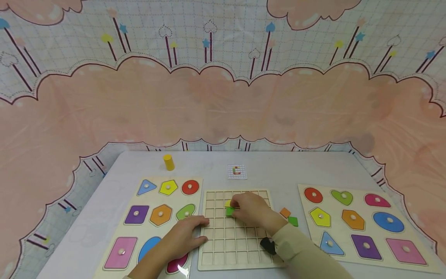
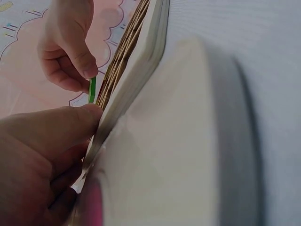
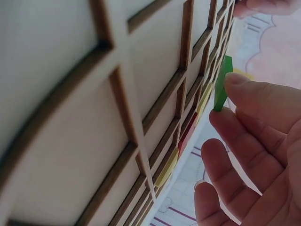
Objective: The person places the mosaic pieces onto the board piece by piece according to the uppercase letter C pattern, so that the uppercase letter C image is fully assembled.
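A wooden grid board (image 1: pixel 233 248) lies at the table's front centre. My right hand (image 1: pixel 249 208) pinches a green square tile (image 1: pixel 229 211) just above a cell in the board's upper part, next to a yellow tile (image 1: pixel 228 203) set in the grid. The right wrist view shows the green tile (image 3: pixel 222 84) edge-on between fingertips (image 3: pixel 244 89), close to the grid (image 3: pixel 141 117). My left hand (image 1: pixel 186 234) rests flat on the board's left edge, fingers straight. In the left wrist view the green tile (image 2: pixel 92 89) shows beside the board's edge (image 2: pixel 127 70).
Shape peg puzzles lie at left (image 1: pixel 153 221) and right (image 1: pixel 362 226). Loose orange (image 1: pixel 285 212) and green (image 1: pixel 293 221) tiles sit right of the grid. A pattern card (image 1: pixel 237 171) and a yellow cylinder (image 1: pixel 168 162) stand farther back. A pink patterned backdrop rises behind the table.
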### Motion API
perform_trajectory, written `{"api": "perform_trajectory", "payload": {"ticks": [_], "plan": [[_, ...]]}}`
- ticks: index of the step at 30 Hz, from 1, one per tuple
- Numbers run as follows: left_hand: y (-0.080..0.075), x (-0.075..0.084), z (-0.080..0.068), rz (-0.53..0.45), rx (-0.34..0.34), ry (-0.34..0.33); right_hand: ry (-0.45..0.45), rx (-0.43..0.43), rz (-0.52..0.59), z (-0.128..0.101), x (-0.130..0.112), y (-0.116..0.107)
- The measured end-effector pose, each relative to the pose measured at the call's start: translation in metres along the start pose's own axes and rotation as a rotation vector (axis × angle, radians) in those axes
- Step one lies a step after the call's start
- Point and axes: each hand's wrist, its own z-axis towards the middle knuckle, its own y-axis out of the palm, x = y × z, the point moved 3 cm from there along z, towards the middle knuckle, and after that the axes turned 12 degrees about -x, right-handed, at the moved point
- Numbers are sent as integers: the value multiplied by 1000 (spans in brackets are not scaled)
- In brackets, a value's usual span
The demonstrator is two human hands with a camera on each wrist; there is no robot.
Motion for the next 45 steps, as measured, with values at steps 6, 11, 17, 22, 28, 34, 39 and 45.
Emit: {"api": "perform_trajectory", "payload": {"ticks": [6,11,17,22,28,34,39,45], "plan": [[0,1,-1,6,13,23,-2,-2,-21,2,-2,3],[1,0,-1,-11,14,11,-3,16,-32,2,-3,3],[1,-1,0,-15,12,2,18,16,-49,3,-3,4],[0,-1,0,-19,8,0,14,13,-55,4,-5,4],[0,-1,0,-26,4,-2,13,0,-39,4,-6,4],[-1,0,1,-18,-1,-21,10,3,-40,3,-6,4],[-2,0,0,-15,0,-15,4,5,-29,2,-6,3],[-1,1,-1,-18,8,4,20,0,-5,1,-2,0]]}}
